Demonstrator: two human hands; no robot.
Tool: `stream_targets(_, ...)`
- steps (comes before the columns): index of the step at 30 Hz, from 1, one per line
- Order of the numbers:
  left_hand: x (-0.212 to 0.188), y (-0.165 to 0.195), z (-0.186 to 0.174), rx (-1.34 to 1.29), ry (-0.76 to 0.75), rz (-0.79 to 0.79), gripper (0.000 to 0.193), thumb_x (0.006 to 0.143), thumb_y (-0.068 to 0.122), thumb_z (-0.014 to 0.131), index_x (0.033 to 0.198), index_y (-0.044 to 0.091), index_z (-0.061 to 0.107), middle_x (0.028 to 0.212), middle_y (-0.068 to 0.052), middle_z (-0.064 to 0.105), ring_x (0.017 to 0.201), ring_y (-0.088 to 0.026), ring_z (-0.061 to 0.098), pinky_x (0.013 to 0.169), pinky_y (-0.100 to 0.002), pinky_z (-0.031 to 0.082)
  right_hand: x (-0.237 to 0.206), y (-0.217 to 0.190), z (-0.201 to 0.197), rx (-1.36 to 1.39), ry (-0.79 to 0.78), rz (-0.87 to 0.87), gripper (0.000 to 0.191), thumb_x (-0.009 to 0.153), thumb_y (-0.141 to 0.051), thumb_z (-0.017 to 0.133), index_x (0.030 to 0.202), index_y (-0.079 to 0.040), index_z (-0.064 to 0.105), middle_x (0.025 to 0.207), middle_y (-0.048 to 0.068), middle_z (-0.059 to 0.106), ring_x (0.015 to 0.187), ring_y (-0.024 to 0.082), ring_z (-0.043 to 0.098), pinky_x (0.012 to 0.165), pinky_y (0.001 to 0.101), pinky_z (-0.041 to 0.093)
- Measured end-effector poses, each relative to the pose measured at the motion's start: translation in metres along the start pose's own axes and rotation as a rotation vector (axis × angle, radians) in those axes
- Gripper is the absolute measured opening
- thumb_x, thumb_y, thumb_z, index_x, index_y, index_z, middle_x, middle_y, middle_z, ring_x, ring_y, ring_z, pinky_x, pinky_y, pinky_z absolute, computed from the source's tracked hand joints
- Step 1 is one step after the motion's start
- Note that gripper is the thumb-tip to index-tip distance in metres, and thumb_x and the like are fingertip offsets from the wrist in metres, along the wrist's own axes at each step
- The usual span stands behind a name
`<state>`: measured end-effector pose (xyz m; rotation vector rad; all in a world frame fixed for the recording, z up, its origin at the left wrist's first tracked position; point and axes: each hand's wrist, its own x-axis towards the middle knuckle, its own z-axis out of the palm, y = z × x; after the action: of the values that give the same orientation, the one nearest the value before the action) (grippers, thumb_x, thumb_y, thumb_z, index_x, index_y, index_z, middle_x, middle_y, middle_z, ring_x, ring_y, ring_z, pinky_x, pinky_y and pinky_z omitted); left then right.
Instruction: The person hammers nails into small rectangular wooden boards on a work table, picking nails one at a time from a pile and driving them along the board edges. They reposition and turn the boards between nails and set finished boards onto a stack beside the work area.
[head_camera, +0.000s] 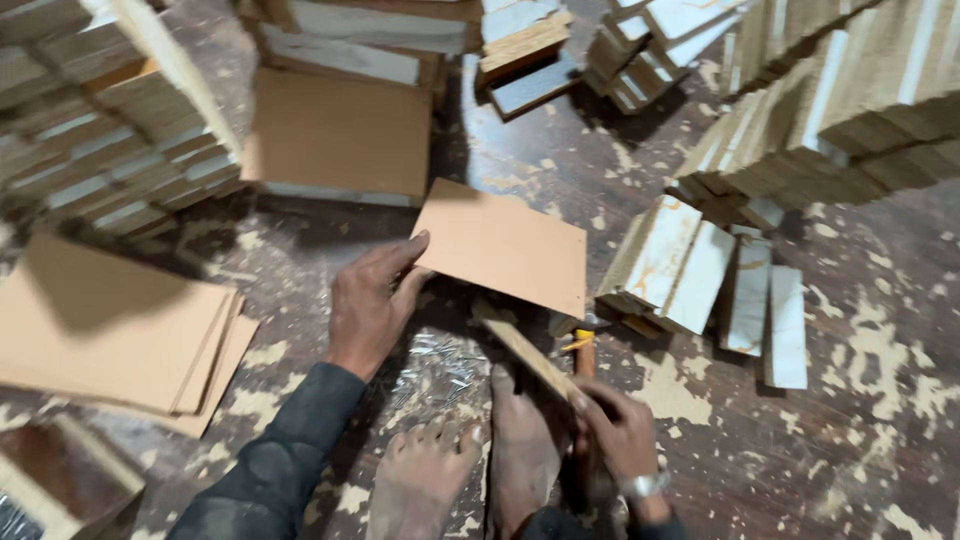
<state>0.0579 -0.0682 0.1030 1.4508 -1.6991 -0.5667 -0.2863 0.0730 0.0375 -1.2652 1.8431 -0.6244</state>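
My left hand (372, 297) grips the near corner of a thin tan rectangular board (505, 245), which lies tilted over the floor in front of me. My right hand (618, 428), a metal watch on its wrist, is closed on a narrow wooden strip (522, 347) that slants up to the left. A tool with an orange-brown handle (584, 352) lies just beside that hand; whether the hand also holds it is unclear. My two bare feet (470, 465) rest on the floor between my hands.
A heap of small shiny nails (440, 365) lies by my feet. A stack of tan boards (110, 330) sits left, another board (340, 130) ahead. Piles of white-faced wooden pieces (700, 270) and stacked strips (840, 110) ring the dusty, paint-flecked floor (860, 400).
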Motion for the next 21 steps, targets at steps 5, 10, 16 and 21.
stream_targets(5,-0.015,-0.011,0.001,-0.002,0.002,0.014,0.041,0.088,0.013,0.077,0.128,0.01,0.07,0.117,-0.017,0.073,0.103,-0.033,0.072,0.088,-0.04,0.058,0.048,-0.054,0.022,0.189,-0.122,-0.03,0.029,0.089,-0.022,0.073,0.11,-0.003,0.077,0.092,0.002,0.08,0.07,0.01,0.074,0.062,0.0268,0.06)
stream_targets(10,-0.018,-0.022,0.012,0.071,-0.073,-0.008,0.047,0.086,0.021,0.079,0.131,0.014,0.07,0.126,-0.018,0.07,0.106,-0.033,0.072,0.09,-0.04,0.059,0.054,-0.051,0.039,0.392,0.076,0.039,0.025,0.084,-0.01,0.081,0.102,0.001,0.067,0.086,0.009,0.076,0.071,0.012,0.071,0.06,0.0259,0.057)
stream_targets(16,-0.017,-0.032,0.014,0.03,-0.104,0.007,0.047,0.086,0.019,0.078,0.132,0.015,0.068,0.128,-0.017,0.069,0.111,-0.033,0.071,0.093,-0.04,0.059,0.064,-0.054,0.049,0.525,0.125,0.013,0.019,0.086,-0.01,0.08,0.092,0.001,0.066,0.084,0.008,0.078,0.077,0.013,0.077,0.069,0.0252,0.065)
stream_targets(21,-0.015,-0.036,0.012,0.011,-0.108,0.047,0.047,0.087,0.018,0.077,0.133,0.016,0.068,0.131,-0.017,0.069,0.114,-0.033,0.07,0.097,-0.04,0.058,0.065,-0.065,0.051,0.42,0.224,0.035,0.017,0.084,-0.01,0.083,0.092,0.002,0.074,0.084,0.009,0.078,0.074,0.013,0.075,0.066,0.026,0.062)
